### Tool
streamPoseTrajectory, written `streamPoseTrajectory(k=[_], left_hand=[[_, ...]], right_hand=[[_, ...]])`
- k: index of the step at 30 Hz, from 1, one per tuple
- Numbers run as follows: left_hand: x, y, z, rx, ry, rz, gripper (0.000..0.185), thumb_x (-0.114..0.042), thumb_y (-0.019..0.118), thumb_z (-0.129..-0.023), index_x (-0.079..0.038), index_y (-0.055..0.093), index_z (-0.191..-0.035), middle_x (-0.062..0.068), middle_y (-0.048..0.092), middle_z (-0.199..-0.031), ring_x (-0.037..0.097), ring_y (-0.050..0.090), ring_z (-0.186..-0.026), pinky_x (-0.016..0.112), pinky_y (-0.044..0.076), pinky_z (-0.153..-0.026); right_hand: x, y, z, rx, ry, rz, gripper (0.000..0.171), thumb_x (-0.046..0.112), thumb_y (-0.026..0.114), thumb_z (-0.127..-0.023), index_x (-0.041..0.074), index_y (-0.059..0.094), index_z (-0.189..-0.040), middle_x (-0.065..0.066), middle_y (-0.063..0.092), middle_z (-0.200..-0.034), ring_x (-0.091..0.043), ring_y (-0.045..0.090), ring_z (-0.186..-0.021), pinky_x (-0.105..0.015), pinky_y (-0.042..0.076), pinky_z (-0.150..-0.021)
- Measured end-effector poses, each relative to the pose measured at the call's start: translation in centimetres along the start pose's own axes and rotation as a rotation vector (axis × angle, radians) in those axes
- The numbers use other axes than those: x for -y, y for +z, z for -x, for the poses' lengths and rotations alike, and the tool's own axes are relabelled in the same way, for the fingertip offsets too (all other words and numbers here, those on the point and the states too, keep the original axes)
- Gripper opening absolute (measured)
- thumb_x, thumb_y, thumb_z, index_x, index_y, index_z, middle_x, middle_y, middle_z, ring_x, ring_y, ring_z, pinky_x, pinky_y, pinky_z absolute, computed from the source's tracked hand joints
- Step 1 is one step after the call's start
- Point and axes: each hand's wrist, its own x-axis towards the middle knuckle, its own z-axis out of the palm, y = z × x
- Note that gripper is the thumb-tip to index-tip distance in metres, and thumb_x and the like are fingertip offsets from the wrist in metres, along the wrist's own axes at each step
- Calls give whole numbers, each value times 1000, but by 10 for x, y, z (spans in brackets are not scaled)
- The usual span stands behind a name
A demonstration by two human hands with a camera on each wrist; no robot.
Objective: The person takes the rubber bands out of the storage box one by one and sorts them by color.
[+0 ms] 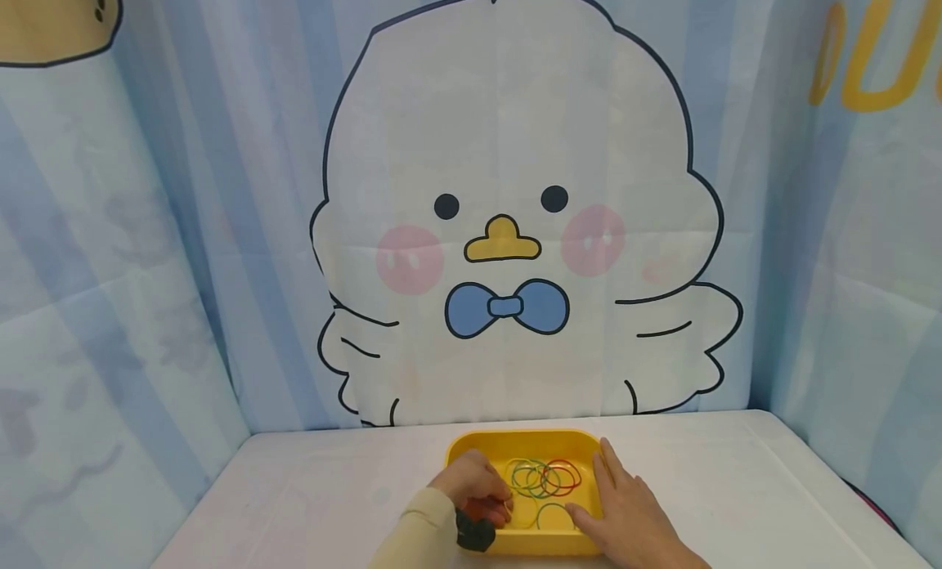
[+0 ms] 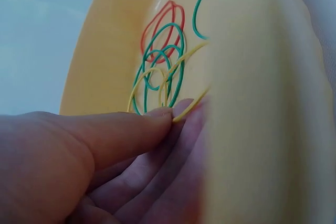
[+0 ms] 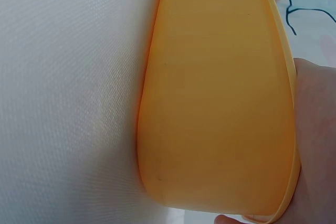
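A yellow tray [image 1: 526, 440] sits on the white table near the front edge, with several thin rubber bands [image 1: 546, 477] in green, red and yellow lying in it. My left hand [image 1: 503, 504] reaches into the tray's left side. In the left wrist view, my left hand [image 2: 170, 113] pinches a yellow rubber band [image 2: 185, 109] between thumb and fingers, beside the other rubber bands [image 2: 163, 59]. My right hand [image 1: 625, 508] lies against the tray's right rim with straight fingers, thumb inside the rim. In the right wrist view the tray's outer wall [image 3: 220, 103] fills the frame.
A white tablecloth [image 1: 736, 487] covers the table, which ends at a blue curtain with a large cartoon chick [image 1: 508, 226] at the back and on both sides. A black wrist device [image 1: 474, 534] sits on my cream left sleeve.
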Motion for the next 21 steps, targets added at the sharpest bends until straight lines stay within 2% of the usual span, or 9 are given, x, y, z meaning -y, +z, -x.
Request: streamPoseTrajectory(k=[5,10,21], left_hand=[[-2,-1,3,-8,8,2,11,-8,71,-89,0,75,-84,9,73,-70,9,65,-52,20,57,-55],[-3,-3,6,6,48,68,9,-5,70,-89,2,74,-86,9,73,-72,9,65,-52,20,56,-53],[-8,-7,6,30,100,133,13,-8,69,-90,3,74,-94,11,74,-79,12,70,-61,26,60,-61]], right_hand=[[-1,0,1,-10,-13,5,98,59,63,-85,-12,35,-146,-28,15,-162,-50,45,-131,-66,35,-108],[-2,-1,0,-8,-14,11,98,60,63,-85,-11,35,-147,-28,14,-162,-50,46,-129,-66,37,-107],[-3,0,0,-6,-24,3,99,61,62,-85,-12,35,-146,-28,15,-162,-50,45,-131,-67,34,-109]])
